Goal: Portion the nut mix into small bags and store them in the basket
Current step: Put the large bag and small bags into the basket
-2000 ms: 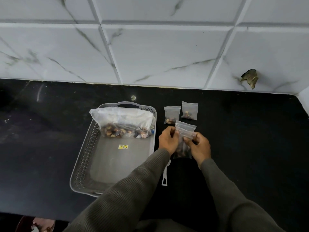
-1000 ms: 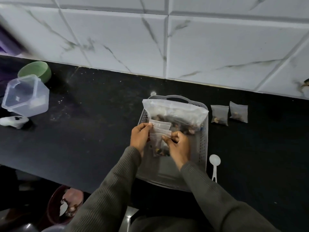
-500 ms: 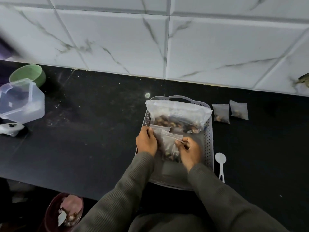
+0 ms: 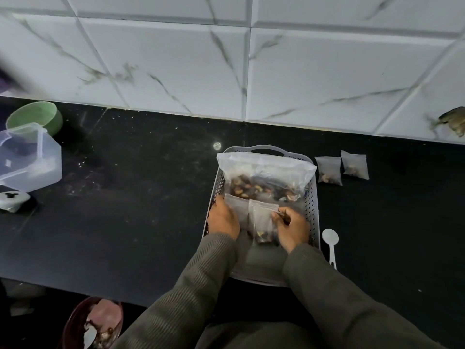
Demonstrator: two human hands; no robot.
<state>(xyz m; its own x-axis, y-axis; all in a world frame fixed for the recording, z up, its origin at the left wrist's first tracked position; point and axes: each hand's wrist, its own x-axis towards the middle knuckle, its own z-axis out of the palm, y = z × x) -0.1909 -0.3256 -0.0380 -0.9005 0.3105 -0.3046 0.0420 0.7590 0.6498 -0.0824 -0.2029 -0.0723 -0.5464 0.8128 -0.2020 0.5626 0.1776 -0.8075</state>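
A grey perforated basket (image 4: pixel 314 205) stands on the black counter with a large clear bag of nut mix (image 4: pixel 264 177) leaning at its far end. Inside the basket my left hand (image 4: pixel 222 219) holds one small clear bag (image 4: pixel 239 210) and my right hand (image 4: pixel 293 227) pinches the top corner of a second small bag (image 4: pixel 263 222) with nuts at its bottom. Both small bags are low in the basket, side by side. Two more filled small bags (image 4: pixel 328 170) (image 4: pixel 354 165) lie on the counter right of the basket.
A white plastic spoon (image 4: pixel 331 244) lies just right of the basket. Far left stand a green bowl (image 4: pixel 35 118), a clear lidded container (image 4: pixel 27 157) and a small white object (image 4: pixel 12 200). A dark bowl of scraps (image 4: pixel 93 323) sits below the counter edge. Tiled wall behind.
My hands carried the small bags from the counter right of the basket over it and lowered them inside. The camera view swung left, bringing the bowl and container into sight.
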